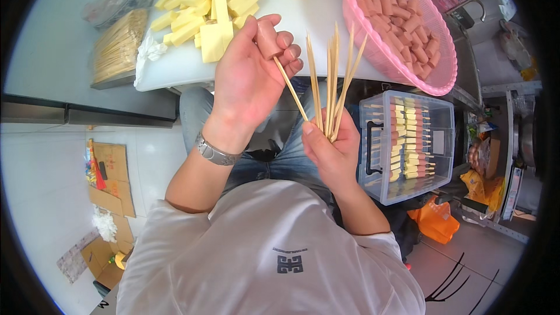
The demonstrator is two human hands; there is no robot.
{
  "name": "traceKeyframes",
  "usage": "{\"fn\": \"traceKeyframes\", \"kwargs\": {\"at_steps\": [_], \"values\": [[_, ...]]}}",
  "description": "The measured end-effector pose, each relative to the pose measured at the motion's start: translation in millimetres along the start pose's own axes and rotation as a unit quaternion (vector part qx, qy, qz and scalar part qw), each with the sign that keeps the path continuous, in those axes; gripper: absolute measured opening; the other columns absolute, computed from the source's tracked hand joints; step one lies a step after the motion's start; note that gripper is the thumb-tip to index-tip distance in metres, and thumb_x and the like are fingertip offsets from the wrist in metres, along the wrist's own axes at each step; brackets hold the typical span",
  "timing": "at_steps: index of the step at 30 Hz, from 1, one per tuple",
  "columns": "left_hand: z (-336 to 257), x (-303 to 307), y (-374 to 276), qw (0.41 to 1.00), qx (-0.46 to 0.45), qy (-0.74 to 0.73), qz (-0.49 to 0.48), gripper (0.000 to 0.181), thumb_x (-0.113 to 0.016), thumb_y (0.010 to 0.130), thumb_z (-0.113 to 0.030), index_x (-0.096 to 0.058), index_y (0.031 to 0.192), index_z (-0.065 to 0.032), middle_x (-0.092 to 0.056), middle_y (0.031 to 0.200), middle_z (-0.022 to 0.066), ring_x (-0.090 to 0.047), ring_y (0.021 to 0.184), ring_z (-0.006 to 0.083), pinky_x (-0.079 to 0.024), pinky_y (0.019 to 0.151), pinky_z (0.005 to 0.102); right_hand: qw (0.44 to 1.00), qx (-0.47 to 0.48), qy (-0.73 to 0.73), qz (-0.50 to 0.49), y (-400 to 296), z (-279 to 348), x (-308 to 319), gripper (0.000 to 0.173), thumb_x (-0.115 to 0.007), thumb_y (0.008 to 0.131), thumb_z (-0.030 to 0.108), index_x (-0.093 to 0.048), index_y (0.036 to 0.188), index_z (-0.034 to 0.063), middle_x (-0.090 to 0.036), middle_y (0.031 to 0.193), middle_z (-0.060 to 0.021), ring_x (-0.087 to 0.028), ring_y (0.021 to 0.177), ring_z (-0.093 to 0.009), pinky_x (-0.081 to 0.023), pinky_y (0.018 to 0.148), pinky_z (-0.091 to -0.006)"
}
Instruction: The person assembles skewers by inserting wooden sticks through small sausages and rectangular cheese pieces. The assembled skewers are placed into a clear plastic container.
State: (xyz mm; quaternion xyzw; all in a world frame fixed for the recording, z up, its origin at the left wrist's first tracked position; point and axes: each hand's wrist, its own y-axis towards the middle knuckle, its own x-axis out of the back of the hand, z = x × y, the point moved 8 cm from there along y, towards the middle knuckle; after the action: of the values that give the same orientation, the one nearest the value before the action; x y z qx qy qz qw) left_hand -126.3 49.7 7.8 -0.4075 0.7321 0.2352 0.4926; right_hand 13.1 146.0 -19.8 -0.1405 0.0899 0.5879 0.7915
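My left hand (251, 70), palm up and with a metal watch on its wrist, holds a short pink sausage piece (267, 40) between thumb and fingers. A single bamboo skewer (291, 87) meets the lower end of that piece; how deep it goes is hidden. My right hand (330, 144) grips this skewer by its lower end, along with a fanned bundle of bamboo skewers (332, 83) pointing up. Just beyond my left hand, pale yellow blocks (192, 22) lie heaped on a white board (317, 4). A pink plastic basket (450, 63) of cut sausage pieces (396, 19) stands to the right.
A clear plastic bin (442, 175) at my right holds rows of skewered yellow and pink pieces (411, 140). Left of the board are packed skewers (120, 48) and a crumpled white tissue (151, 50). A shelf rack (503, 157) and an orange bag (435, 221) stand farther right.
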Motion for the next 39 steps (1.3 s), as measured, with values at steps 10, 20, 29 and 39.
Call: {"fn": "traceKeyframes", "kwargs": {"at_steps": [10, 20, 29, 39], "values": [[16, 9, -11, 0.998, -0.043, -0.001, -0.036, 0.033, -0.042, 0.109, -0.037, -0.046, 0.119, -0.0062, -0.055, 0.085, 0.0051, -0.054, 0.082, 0.0211, -0.044, 0.08, 0.0344, 1.0, 0.012, -0.008, -0.011, 11, -6, -6, 0.013, -0.064, 0.098, 0.003, -0.051, 0.097, 0.0046, -0.056, 0.071, 0.0002, -0.051, 0.057, -0.005, -0.04, 0.05, -0.0214], [-1, 13, -22, 0.981, -0.111, 0.16, -0.019, 0.035, -0.044, 0.11, -0.035, -0.053, 0.123, -0.003, -0.063, 0.104, 0.0092, -0.058, 0.095, 0.019, -0.047, 0.085, 0.0351, 1.0, 0.012, 0.016, -0.002, 25, -9, -16, 0.014, -0.065, 0.097, 0.002, -0.052, 0.102, 0.0044, -0.055, 0.072, 0.0011, -0.05, 0.056, -0.005, -0.038, 0.048, -0.0204], [-142, 25, -34, 0.29, -0.337, 0.89, -0.101, 0.033, -0.066, 0.087, -0.001, -0.061, 0.12, -0.0008, -0.063, 0.111, 0.0186, -0.063, 0.096, 0.038, -0.052, 0.084, 0.0428, 0.996, -0.003, 0.089, 0.017, 18, -16, 7, 0.017, -0.067, 0.094, 0.003, -0.052, 0.101, 0.0061, -0.054, 0.071, -0.0011, -0.051, 0.053, -0.008, -0.033, 0.043, -0.0214], [-171, 59, -38, 0.583, -0.21, 0.769, -0.155, 0.051, -0.068, 0.093, -0.006, -0.051, 0.141, -0.004, -0.071, 0.114, 0.013, -0.066, 0.097, 0.0173, -0.053, 0.085, 0.0308, 0.997, -0.034, 0.071, 0.027, 5, -20, 11, 0.018, -0.068, 0.095, 0.004, -0.051, 0.1, 0.0064, -0.056, 0.072, -0.0022, -0.052, 0.053, -0.008, -0.034, 0.043, -0.022]]}}
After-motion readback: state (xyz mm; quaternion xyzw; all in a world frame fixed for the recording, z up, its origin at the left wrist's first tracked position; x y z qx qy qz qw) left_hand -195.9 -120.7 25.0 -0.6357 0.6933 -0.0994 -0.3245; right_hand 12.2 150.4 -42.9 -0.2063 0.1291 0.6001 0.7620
